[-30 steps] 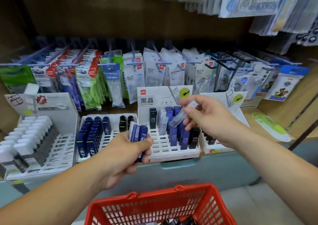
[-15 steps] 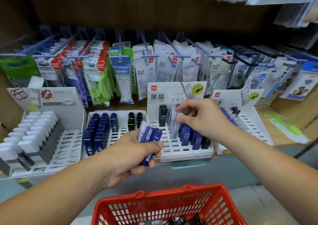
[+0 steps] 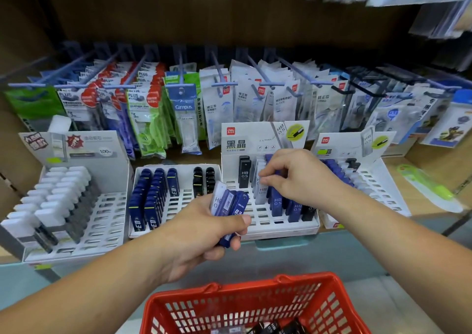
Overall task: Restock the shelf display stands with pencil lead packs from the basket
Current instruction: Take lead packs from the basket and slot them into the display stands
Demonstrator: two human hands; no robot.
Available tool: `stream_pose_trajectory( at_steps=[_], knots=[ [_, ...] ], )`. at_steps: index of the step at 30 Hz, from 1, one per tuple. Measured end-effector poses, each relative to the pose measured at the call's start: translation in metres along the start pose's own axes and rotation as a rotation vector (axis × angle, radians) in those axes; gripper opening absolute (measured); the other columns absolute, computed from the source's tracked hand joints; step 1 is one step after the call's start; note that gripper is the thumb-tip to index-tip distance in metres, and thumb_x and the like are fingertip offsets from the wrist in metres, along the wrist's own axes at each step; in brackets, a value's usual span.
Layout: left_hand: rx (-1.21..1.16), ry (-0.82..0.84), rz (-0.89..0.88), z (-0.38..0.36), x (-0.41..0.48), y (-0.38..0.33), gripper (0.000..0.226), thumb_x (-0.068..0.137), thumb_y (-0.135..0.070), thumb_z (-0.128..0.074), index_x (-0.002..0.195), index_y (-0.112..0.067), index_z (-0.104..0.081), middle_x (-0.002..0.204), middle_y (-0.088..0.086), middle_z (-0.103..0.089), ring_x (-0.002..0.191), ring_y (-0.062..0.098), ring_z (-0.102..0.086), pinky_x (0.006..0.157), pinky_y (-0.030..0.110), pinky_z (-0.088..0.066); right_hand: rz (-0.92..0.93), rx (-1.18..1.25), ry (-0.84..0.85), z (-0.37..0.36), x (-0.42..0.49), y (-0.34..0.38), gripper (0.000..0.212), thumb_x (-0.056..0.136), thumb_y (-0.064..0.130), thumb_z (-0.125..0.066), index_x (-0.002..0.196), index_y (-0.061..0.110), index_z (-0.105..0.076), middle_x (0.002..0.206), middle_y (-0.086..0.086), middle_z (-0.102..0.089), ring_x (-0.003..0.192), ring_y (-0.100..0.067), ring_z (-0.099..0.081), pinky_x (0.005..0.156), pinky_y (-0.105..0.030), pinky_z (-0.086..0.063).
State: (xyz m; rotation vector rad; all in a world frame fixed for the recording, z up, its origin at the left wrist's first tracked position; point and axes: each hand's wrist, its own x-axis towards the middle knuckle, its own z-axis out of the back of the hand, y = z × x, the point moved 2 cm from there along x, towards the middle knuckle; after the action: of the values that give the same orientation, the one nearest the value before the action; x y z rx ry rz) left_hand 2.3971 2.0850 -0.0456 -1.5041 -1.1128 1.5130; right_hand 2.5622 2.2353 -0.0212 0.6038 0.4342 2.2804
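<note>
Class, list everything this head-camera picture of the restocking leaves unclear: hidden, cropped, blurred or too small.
All in the head view:
- The basket contents: cut off by the bottom edge.
- Number of packs in the left hand: they overlap, thumb across them.
- Whether the right hand pinches a pack in the middle stand: its curled fingers hide the tips.
- Small print on the hanging packets: blurred.
</note>
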Motion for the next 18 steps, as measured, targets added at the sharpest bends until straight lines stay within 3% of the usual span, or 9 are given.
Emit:
stream_pose_trajectory(
  at_steps=[4,9,13,17,18],
  knots=[
    [0.022,0.021,-0.008,-0.001,-0.0029,-0.0023,0.026,0.095,-0.013,-0.073,0.117,-0.007,-0.061,0.077,0.009,-0.065,0.058,0.016,-0.055,0.039,0.021,-0.024,0.069,-0.028,-0.078,0.0014,-0.0025,0.0002,0.023,0.094,0.03,-0.07,0.116,0.028,-0.076,0.092,0.011,-0.053,0.077,0.0,-0.05,0.078,-0.034,-0.05],
    [0.115,0.067,-0.049,0.0,-0.0052,-0.0035,0.016,0.1,-0.026,-0.066,0.106,-0.013,-0.06,0.082,0.005,-0.067,0.065,0.016,-0.06,0.045,0.025,-0.033,0.085,-0.331,0.085,-0.0013,-0.0067,0.0013,0.033,0.098,0.052,-0.051,0.102,0.032,-0.077,0.1,0.009,-0.044,0.102,-0.015,-0.049,0.074,-0.032,-0.042],
    [0.198,0.059,-0.05,0.0028,-0.0065,-0.0029,0.015,0.101,-0.029,-0.065,0.108,-0.016,-0.06,0.082,0.002,-0.067,0.067,0.015,-0.061,0.046,0.024,-0.034,0.077,-0.258,-0.028,0.001,-0.0074,0.0004,0.037,0.099,0.045,-0.056,0.135,0.036,-0.063,0.104,0.011,-0.045,0.098,-0.012,-0.05,0.078,-0.037,-0.049],
    [0.221,0.035,-0.048,0.0048,-0.006,0.0005,0.016,0.101,-0.027,-0.066,0.109,-0.015,-0.061,0.081,0.002,-0.067,0.066,0.015,-0.061,0.046,0.025,-0.036,0.047,-0.266,-0.025,-0.0032,-0.0078,-0.0012,0.025,0.099,0.044,-0.057,0.111,0.036,-0.076,0.097,0.01,-0.045,0.095,-0.016,-0.052,0.08,-0.041,-0.052],
    [0.215,0.023,-0.044,0.0051,-0.0053,0.0009,0.016,0.1,-0.026,-0.067,0.109,-0.014,-0.061,0.081,0.002,-0.067,0.066,0.015,-0.061,0.046,0.025,-0.036,0.025,-0.248,-0.041,-0.0045,-0.0071,-0.0008,0.025,0.098,0.044,-0.058,0.113,0.037,-0.076,0.096,0.01,-0.045,0.094,-0.015,-0.052,0.079,-0.04,-0.052]
  ],
)
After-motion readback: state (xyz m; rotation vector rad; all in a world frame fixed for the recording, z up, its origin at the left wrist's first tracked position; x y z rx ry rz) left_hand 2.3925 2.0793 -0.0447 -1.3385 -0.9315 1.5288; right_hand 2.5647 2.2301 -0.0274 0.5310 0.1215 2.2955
